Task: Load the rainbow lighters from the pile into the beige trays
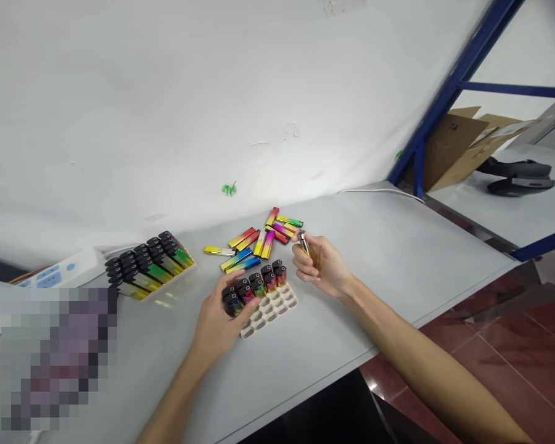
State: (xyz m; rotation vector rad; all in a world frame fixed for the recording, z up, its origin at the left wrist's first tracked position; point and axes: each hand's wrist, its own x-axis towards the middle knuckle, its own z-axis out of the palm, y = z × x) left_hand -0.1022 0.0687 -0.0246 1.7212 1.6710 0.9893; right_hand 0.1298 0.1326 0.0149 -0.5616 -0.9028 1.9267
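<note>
A white slotted tray (pixel 274 306) lies on the grey table (pixel 398 259), its far rows filled with upright black-capped lighters (pixel 264 280). My left hand (pixel 219 320) rests against the tray's left end, fingers curled around the lighters there. My right hand (pixel 321 265) is raised just right of the tray, fingers closed on one lighter (pixel 303 243) with its metal top up. A loose pile of colourful lighters (pixel 261 240) lies flat beyond the tray.
A full tray of lighters (pixel 148 266) stands at the left, with a white device (pixel 58 271) behind it. A white wall rises at the back. Blue shelf posts (pixel 444 98), cardboard (pixel 462 145) and a black object (pixel 518 176) are at right.
</note>
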